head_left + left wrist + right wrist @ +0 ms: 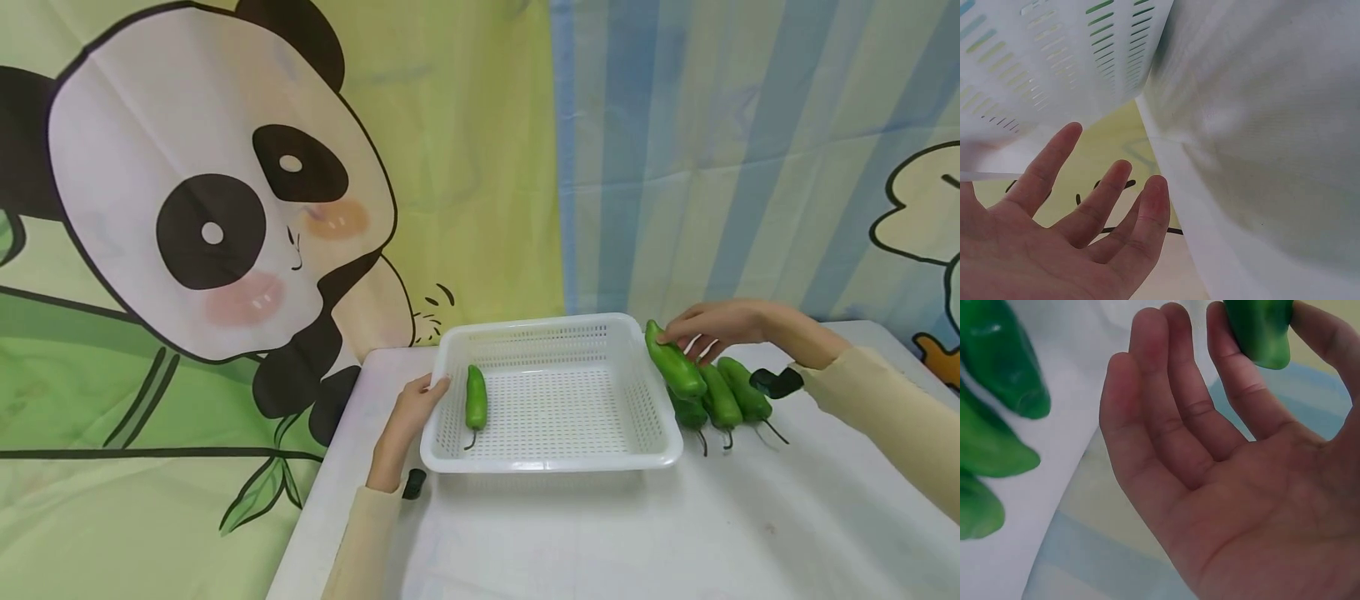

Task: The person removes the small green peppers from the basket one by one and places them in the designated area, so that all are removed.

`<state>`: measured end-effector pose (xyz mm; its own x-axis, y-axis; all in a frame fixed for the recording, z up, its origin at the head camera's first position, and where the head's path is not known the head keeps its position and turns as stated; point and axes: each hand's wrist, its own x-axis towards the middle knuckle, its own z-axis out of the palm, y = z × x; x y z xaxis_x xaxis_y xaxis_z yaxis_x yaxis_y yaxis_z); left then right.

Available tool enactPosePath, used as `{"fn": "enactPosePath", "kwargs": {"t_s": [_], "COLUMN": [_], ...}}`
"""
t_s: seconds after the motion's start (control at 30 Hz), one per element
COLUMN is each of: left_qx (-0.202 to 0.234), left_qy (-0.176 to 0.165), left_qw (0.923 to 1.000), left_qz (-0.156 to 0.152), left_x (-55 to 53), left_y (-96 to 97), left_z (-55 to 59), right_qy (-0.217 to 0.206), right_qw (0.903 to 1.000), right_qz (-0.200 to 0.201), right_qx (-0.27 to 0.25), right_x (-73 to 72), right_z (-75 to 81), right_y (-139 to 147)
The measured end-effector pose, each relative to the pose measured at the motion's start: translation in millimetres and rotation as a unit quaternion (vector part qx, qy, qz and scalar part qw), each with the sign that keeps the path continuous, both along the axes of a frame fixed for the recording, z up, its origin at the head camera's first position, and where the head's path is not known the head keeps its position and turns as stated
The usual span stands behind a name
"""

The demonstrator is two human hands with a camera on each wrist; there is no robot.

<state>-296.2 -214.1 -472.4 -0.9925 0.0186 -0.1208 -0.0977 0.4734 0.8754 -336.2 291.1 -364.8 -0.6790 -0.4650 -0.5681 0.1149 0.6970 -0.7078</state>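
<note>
My right hand [727, 325] pinches one end of a green chili pepper [677, 365] between thumb and index finger, just off the basket's right side. Its other fingers are loosely bent in the right wrist view, with the held pepper's tip [1266, 344] at the top. On the left, my left hand [408, 417] holds the rim of a white plastic basket [547, 465], thumb over the edge and fingers along the outside wall. Inside, near the left wall, lies another green chili pepper [476, 400]. Three more green chili peppers [745, 390] lie side by side under and beside my right hand.
A white-covered table [570, 542] carries the basket and peppers. Behind it hangs a cloth backdrop [480, 167] with a panda picture and blue stripes. Dark bands [776, 383] sit at both wrists.
</note>
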Motion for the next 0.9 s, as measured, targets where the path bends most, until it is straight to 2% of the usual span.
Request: {"fn": "enactPosePath", "kwargs": {"t_s": [0.67,0.9], "left_qx": [0.012,0.017], "left_qy": [-0.009,-0.008], "left_qw": [0.9999,0.9998], "left_qz": [-0.001,-0.002], "left_x": [0.8,0.2], "left_y": [1.7,1.2], "left_z": [-1.2,-2.2], "right_qy": [-0.01,-0.012], "right_qw": [0.9963,0.9942], "right_qz": [-0.039,-0.059], "right_qx": [0.075,0.089], "right_x": [-0.7,1.1], "right_z": [-39.6,-43.1], "right_y": [90,121]}}
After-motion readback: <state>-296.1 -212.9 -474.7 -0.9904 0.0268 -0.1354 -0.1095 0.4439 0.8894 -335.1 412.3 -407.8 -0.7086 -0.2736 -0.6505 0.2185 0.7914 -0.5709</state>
